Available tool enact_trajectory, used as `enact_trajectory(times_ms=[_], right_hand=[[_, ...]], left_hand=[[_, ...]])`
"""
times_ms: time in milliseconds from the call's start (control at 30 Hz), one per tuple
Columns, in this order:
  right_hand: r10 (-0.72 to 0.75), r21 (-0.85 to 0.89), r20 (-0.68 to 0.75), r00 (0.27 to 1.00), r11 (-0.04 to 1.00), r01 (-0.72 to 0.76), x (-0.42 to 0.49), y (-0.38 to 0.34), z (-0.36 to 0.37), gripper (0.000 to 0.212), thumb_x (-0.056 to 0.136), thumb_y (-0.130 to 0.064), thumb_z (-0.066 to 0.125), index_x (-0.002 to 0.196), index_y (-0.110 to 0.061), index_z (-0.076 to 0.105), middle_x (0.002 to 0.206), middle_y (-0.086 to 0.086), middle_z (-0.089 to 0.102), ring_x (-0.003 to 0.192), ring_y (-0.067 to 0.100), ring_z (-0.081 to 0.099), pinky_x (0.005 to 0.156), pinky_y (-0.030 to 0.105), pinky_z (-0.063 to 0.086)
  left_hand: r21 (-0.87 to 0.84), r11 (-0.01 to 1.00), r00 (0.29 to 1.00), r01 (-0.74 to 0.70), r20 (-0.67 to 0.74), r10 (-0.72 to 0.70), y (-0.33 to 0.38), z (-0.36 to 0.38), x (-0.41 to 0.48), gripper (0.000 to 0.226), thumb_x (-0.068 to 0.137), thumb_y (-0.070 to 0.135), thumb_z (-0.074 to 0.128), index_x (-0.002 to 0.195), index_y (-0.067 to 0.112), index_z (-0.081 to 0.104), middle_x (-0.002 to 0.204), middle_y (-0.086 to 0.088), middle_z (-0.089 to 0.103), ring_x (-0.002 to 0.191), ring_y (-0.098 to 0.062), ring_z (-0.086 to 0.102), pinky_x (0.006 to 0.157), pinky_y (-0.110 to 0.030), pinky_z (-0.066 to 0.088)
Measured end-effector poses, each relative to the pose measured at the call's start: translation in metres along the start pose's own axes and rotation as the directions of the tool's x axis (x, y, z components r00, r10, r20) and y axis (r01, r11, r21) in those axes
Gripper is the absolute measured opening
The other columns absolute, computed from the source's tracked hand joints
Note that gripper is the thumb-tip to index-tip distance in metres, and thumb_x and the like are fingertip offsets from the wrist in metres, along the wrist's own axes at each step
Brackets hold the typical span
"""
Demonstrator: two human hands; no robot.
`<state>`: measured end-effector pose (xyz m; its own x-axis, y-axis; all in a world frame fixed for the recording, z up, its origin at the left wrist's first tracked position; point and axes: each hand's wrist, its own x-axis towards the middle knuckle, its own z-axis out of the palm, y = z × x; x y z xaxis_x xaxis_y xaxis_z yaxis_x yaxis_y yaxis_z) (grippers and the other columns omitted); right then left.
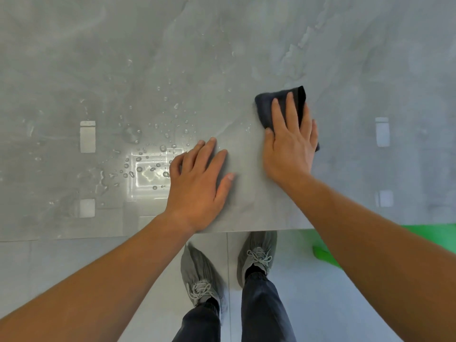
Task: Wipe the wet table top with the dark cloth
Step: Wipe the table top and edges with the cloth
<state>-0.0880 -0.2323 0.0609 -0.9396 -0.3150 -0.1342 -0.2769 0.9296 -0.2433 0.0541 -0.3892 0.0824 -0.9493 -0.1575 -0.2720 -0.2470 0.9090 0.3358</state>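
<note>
Head view, looking down over the near edge of a grey, marble-patterned table top (246,33).

Right hand (291,146): laid flat, palm down, on the dark cloth (267,107). Fingers are spread and extended, not curled; the cloth is pressed against the surface rather than gripped. The cloth is seen folded or bunched, its far edge and left corner protruding beyond the fingertips, a small part showing at the right side of the hand. It lies on the right-centre part of the table, well back from the near edge.

Left hand (197,183): rested palm down directly on the bare table, fingers loosely spread, nothing held. It is placed left of the right hand, apart from it and from the cloth.

Water droplets (162,148) are scattered over the centre-left of the surface, densest just left of the left hand's fingers, where a bright ceiling-light reflection (148,171) is noted. A sparser trail of drops is seen farther up toward the table's centre. The surface between the two hands appears free of visible drops.

Below the table edge: grey tiled floor (49,262), two feet in grey shoes (256,255), dark trousers (261,304). A green object (325,255) is partly seen on the floor under the right forearm; it cannot be identified.
</note>
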Motion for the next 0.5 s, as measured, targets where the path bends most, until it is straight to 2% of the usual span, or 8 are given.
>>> enact_trajectory(times_ms=[67,133,200,267,333,400,433,500], right_hand=[[-0.206,-0.033,0.037,0.978,0.978,0.207,-0.019,-0.005,0.003,0.057,0.101,-0.034,0.034,0.157,-0.028,0.025,0.168,0.0,0.014,0.153,0.033,0.009,0.123,0.05,0.008],[-0.403,-0.045,0.103,0.909,0.911,0.409,-0.035,0.005,0.001,0.056,0.101,-0.034,0.037,0.156,-0.026,0.03,0.167,0.001,0.018,0.152,0.034,0.012,0.124,0.05,0.009],[-0.472,-0.044,0.157,0.868,0.874,0.483,-0.021,0.023,-0.008,0.056,0.102,-0.033,0.038,0.157,-0.027,0.029,0.168,-0.001,0.015,0.153,0.032,0.01,0.125,0.048,0.008],[-0.366,-0.044,0.139,0.92,0.926,0.375,0.011,0.035,-0.015,0.057,0.102,-0.032,0.038,0.158,-0.029,0.026,0.168,-0.003,0.011,0.154,0.03,0.007,0.125,0.047,0.005],[-0.129,0.015,0.08,0.988,0.992,0.128,0.043,0.038,-0.021,0.057,0.103,-0.031,0.036,0.158,-0.03,0.022,0.169,-0.004,0.007,0.154,0.03,0.003,0.125,0.045,0.001],[-0.009,0.047,0.05,0.999,0.999,0.006,0.05,0.026,-0.02,0.057,0.104,-0.03,0.034,0.159,-0.029,0.019,0.169,-0.003,0.005,0.154,0.03,0.0,0.125,0.047,0.0],[-0.024,0.033,0.05,0.998,0.999,0.023,0.042,0.02,-0.018,0.058,0.104,-0.03,0.035,0.159,-0.028,0.018,0.169,-0.002,0.006,0.154,0.031,0.0,0.125,0.048,0.001],[-0.2,-0.01,0.089,0.976,0.979,0.202,0.013,0.013,-0.016,0.06,0.102,-0.03,0.04,0.159,-0.024,0.022,0.168,0.002,0.01,0.154,0.035,0.004,0.124,0.053,0.007]], left_hand=[[0.002,1.0,1.0,0.013,0.0,-0.013,0.001,0.0,0.0,0.061,0.101,0.055,0.017,0.147,0.024,0.043,0.165,-0.002,0.024,0.151,-0.023,0.015,0.116,-0.044,0.009],[0.003,1.0,1.0,0.026,-0.003,-0.026,0.003,0.0,0.0,0.06,0.102,0.054,0.02,0.147,0.023,0.043,0.164,-0.003,0.026,0.151,-0.024,0.016,0.117,-0.044,0.01],[-0.004,0.999,0.999,0.043,-0.007,-0.043,0.005,-0.001,0.0,0.056,0.102,0.053,0.024,0.145,0.023,0.046,0.163,-0.003,0.029,0.15,-0.024,0.02,0.116,-0.045,0.012],[0.013,0.999,0.999,0.048,-0.006,-0.048,0.006,-0.003,0.002,0.05,0.103,0.052,0.029,0.141,0.026,0.048,0.16,0.0,0.033,0.147,-0.024,0.024,0.114,-0.045,0.015],[0.034,0.998,0.999,0.045,-0.004,-0.045,0.005,-0.006,0.005,0.044,0.103,0.051,0.032,0.136,0.029,0.05,0.155,0.002,0.037,0.143,-0.024,0.029,0.112,-0.045,0.019],[0.046,0.998,0.999,0.045,-0.017,-0.045,0.005,-0.01,0.01,0.041,0.102,0.049,0.032,0.13,0.028,0.053,0.148,0.002,0.043,0.137,-0.024,0.035,0.111,-0.044,0.022],[0.045,0.998,0.999,0.049,-0.022,-0.048,0.005,-0.013,0.012,0.04,0.101,0.048,0.032,0.128,0.028,0.054,0.145,0.001,0.045,0.134,-0.024,0.037,0.11,-0.044,0.023],[0.024,0.997,0.997,0.068,-0.027,-0.067,0.009,-0.018,0.019,0.041,0.1,0.046,0.03,0.127,0.026,0.054,0.142,0.0,0.045,0.133,-0.024,0.038,0.111,-0.044,0.023]])
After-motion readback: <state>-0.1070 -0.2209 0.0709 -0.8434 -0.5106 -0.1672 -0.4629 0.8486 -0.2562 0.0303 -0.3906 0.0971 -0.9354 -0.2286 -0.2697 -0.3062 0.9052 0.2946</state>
